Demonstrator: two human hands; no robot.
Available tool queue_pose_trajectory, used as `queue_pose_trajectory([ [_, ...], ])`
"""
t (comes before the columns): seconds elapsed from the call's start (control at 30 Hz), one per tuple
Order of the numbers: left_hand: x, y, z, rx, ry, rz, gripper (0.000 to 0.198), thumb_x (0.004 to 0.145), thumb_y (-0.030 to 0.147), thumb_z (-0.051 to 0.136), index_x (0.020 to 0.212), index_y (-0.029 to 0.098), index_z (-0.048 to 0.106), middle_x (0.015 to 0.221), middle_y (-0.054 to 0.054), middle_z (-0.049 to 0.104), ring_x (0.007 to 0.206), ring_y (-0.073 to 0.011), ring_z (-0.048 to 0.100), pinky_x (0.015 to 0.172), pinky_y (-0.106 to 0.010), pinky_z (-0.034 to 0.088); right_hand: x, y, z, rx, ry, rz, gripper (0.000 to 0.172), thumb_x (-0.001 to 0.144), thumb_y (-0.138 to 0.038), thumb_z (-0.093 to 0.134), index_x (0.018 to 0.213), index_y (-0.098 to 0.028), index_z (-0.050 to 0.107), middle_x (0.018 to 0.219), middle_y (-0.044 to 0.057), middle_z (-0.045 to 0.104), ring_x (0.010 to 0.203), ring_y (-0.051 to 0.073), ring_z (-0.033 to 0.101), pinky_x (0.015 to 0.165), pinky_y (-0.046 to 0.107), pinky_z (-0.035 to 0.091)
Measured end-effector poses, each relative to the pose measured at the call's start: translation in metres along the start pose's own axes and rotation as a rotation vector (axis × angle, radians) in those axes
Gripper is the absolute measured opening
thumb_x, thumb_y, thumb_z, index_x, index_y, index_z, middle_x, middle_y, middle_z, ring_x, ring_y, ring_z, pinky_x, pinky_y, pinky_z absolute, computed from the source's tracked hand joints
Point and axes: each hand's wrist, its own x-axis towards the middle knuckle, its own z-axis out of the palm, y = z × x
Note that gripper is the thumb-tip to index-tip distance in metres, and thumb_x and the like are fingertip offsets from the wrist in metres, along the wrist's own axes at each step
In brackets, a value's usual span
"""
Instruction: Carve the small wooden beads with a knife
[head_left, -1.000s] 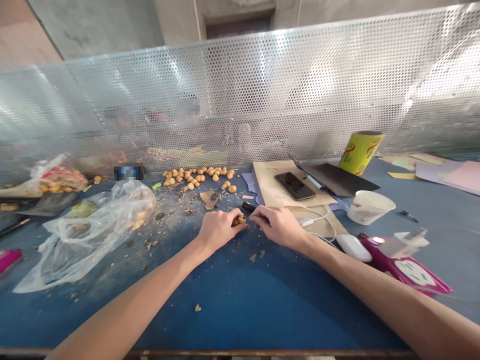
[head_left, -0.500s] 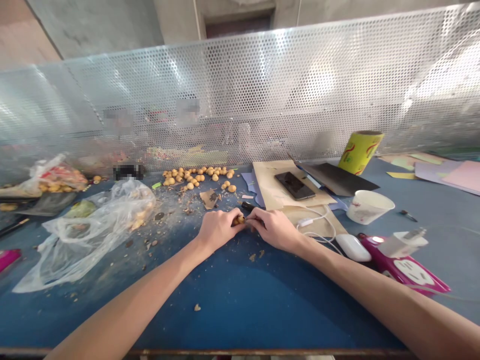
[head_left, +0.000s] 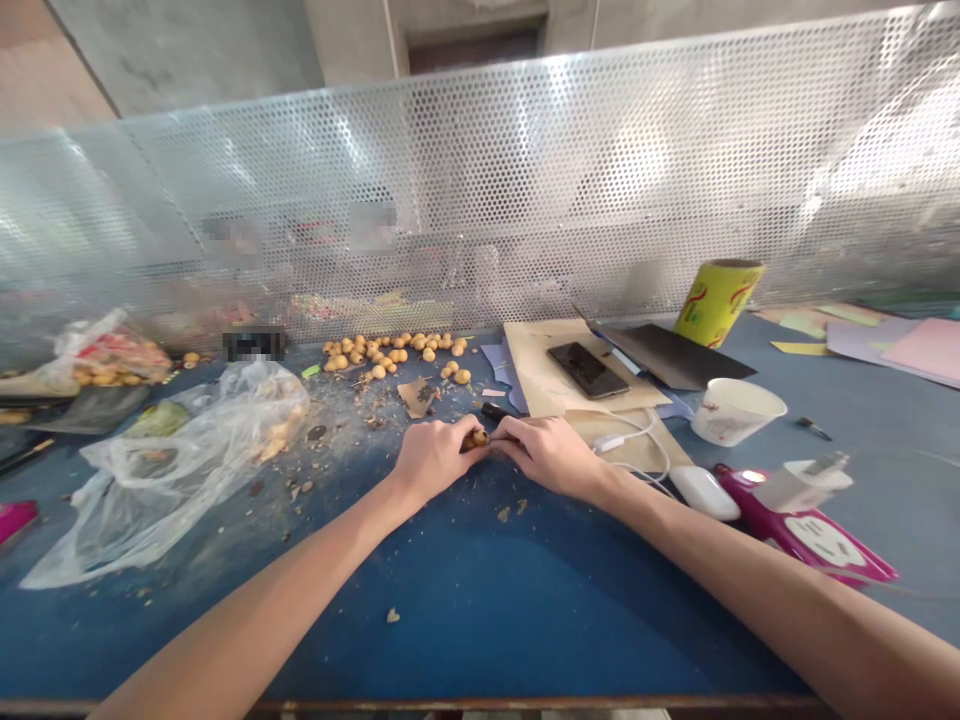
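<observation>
Near the middle of the desk, my left hand (head_left: 433, 460) is closed round a small round yellow-brown ball (head_left: 477, 438), like a nut or fruit, whose top shows between thumb and forefinger. Facing it, my right hand (head_left: 547, 455) is pinched shut with its fingertips against the ball. What those fingertips hold is too small and hidden to make out. A black stick-like end (head_left: 493, 411) pokes out just beyond the right knuckles; whether the hand grips it I cannot tell. Many similar round balls (head_left: 375, 352) lie loose at the back, below the perforated metal screen.
A crumpled clear plastic bag (head_left: 172, 470) lies to the left among crumbs and shell bits. At the right are a phone (head_left: 587, 370) on brown paper, a white cable, a paper cup (head_left: 739, 410), a yellow tube (head_left: 718, 303), a white case (head_left: 703, 492) and a pink power strip (head_left: 817, 543).
Both hands stay together at the same spot, with only slight finger movement around the ball. The whole view has shifted very slightly.
</observation>
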Motion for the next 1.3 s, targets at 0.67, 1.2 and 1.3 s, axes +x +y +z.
queue_pose_trajectory([
  [0.67,0.0001,-0.001,0.0011,-0.001,0.0,0.011,0.037,0.086,0.061,0.055,0.095,0.028,0.068,0.064,0.0,0.069,0.056,-0.0188,0.065,0.046,-0.024,0.024,0.0019,0.0071,-0.0003,-0.111,0.075,-0.13,0.021,0.098,-0.023,0.045,0.088,-0.016,0.063,0.071,0.004,0.067,0.065,0.014,0.06,0.071,0.027,0.04],
  [1.2,0.0008,-0.0008,-0.0001,-0.022,-0.002,0.019,0.037,0.087,0.06,0.055,0.092,0.026,0.067,0.064,-0.001,0.069,0.055,-0.0182,0.063,0.046,-0.023,0.028,0.0028,0.0046,0.0,-0.097,0.062,-0.116,0.018,0.096,-0.022,0.046,0.089,-0.016,0.062,0.074,0.005,0.068,0.065,0.014,0.06,0.065,0.027,0.039],
  [1.3,0.0006,-0.0017,0.0003,-0.027,-0.003,0.027,0.039,0.086,0.061,0.055,0.092,0.024,0.068,0.064,-0.002,0.069,0.055,-0.018,0.063,0.046,-0.024,0.03,0.0014,0.0063,-0.0025,-0.082,0.075,-0.107,0.021,0.097,-0.026,0.046,0.088,-0.017,0.062,0.072,0.004,0.067,0.063,0.013,0.059,0.065,0.027,0.038],
])
